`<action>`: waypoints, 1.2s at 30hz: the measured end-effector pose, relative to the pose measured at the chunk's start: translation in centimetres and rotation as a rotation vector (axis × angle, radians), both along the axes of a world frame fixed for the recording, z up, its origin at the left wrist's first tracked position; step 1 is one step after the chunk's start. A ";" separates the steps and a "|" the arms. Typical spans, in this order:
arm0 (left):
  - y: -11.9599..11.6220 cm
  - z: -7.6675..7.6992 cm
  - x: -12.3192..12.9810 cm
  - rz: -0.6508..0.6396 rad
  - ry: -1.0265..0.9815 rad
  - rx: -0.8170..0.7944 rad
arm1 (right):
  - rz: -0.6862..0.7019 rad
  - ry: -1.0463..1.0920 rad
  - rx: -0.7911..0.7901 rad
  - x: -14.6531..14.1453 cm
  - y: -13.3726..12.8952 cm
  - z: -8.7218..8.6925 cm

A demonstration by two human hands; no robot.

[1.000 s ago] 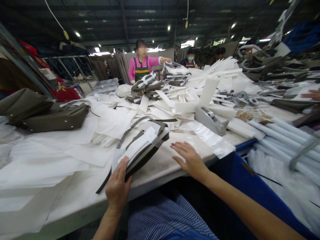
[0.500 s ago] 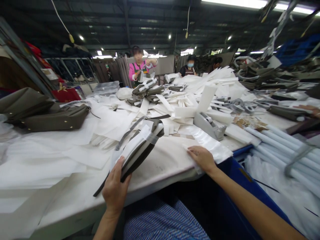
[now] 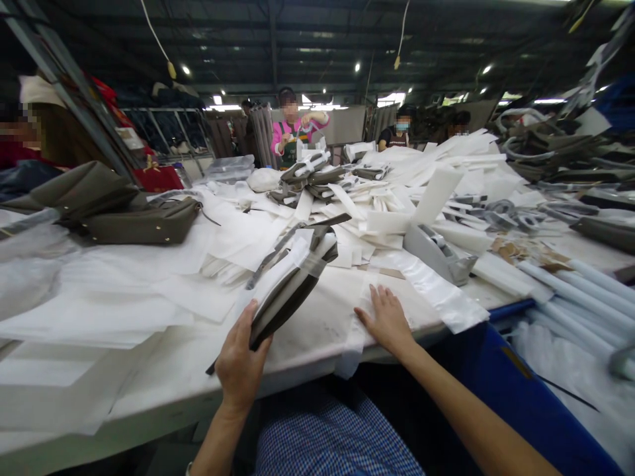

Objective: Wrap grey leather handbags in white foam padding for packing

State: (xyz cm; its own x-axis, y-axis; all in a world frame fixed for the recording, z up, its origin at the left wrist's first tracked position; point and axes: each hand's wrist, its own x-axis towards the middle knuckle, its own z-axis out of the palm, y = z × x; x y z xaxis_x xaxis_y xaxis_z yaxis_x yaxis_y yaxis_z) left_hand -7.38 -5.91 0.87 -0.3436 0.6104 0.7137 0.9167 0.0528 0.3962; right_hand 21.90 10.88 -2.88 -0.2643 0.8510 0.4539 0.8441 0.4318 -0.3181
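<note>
My left hand [image 3: 243,360] is closed around the lower end of a folded dark olive bag [image 3: 292,301]. The bag is tilted on the white table, with a white foam sheet [image 3: 282,264] along its side and a clear band near its upper end. A dark strap runs beside it. My right hand [image 3: 384,317] lies on the table [image 3: 317,330] with fingers spread, holding nothing visible. Close to its thumb, a translucent strip [image 3: 351,357] hangs over the front edge. Beyond that hand stands a grey tape dispenser [image 3: 436,254].
Loose white foam sheets [image 3: 124,291] cover the left side. Olive bags [image 3: 143,221] stand behind them. More foam pieces and wrapped bags pile up at the back, where a person in pink [image 3: 297,135] works. A blue bin [image 3: 516,396] and white tubes [image 3: 570,297] are at right.
My right hand has turned and flattened on the table, fingers now spread. A translucent strip shows further over the edge near it. The view has swung slightly left; my left hand keeps the bag.
</note>
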 end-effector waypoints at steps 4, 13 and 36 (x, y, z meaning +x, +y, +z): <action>0.0 -0.2 0.0 0.006 0.003 0.005 | -0.037 0.026 -0.049 -0.6 2.0 0.6; -0.1 -0.1 -0.3 -0.017 -0.003 0.053 | 0.463 0.259 -0.169 -3.1 0.3 2.9; 0.4 2.1 1.2 -0.134 0.320 0.115 | 0.965 0.174 -0.030 -6.1 -5.9 4.7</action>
